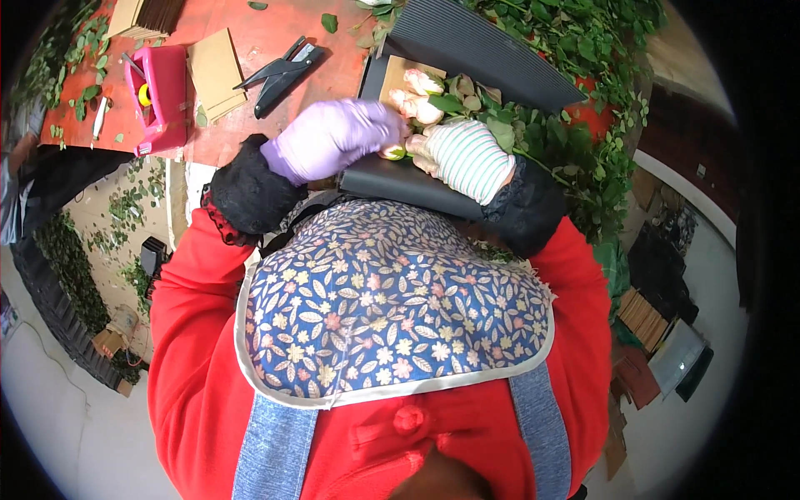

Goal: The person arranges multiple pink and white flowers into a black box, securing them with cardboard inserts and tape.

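Note:
Pale pink roses (414, 106) with green leaves lie on a small cardboard piece (394, 77), over black corrugated sheeting (479, 46). My left hand (337, 137), in a lilac glove, has its fingers curled in at a low rose bloom (392, 152); its fingertips are partly hidden. My right hand (468, 158), in a striped white-and-green glove with bare fingertips, bends its fingers against the same bloom from the other side. Leafy rose stems (533, 125) run out to the right, past that hand. A black fold of the sheeting (404, 185) lies below both hands.
On the red tabletop (242, 17) at left are a pink tape dispenser (158, 100), a black stapler (285, 79), flat cardboard pieces (218, 75) and a white pen-like item (101, 117). Cut foliage (575, 33) heaps at the far right. Stacked cardboard (643, 321) stands lower right.

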Tool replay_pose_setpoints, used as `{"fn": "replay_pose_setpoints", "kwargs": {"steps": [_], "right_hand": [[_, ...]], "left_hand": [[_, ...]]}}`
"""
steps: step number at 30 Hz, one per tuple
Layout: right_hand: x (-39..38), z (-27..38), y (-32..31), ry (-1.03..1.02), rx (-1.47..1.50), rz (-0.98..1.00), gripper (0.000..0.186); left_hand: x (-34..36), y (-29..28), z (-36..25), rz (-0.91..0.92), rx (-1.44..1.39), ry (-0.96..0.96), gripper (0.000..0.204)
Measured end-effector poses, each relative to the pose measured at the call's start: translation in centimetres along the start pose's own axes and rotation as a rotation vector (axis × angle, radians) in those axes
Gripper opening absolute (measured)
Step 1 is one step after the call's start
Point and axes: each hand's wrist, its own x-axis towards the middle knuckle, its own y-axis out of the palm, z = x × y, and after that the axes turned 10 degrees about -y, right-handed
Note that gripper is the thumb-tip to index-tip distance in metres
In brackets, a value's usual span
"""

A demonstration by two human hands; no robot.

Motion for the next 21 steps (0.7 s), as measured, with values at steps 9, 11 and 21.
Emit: {"fn": "replay_pose_setpoints", "kwargs": {"steps": [9, 11, 21], "right_hand": [[-1.1, -0.1, 1.0, 0.045, -0.189, -0.289, 0.030], [-0.5, 0.4, 0.9, 0.095, -0.184, -0.212, 0.034], [0.7, -0.8, 2.4, 0.089, -0.142, -0.231, 0.020]], "left_hand": [[-1.1, -0.7, -0.2, 0.308, -0.085, -0.396, 0.038], [-2.7, 0.6, 1.2, 0.239, -0.273, -0.369, 0.040], [-3.7, 1.8, 1.8, 0.075, -0.526, -0.274, 0.031]]}}
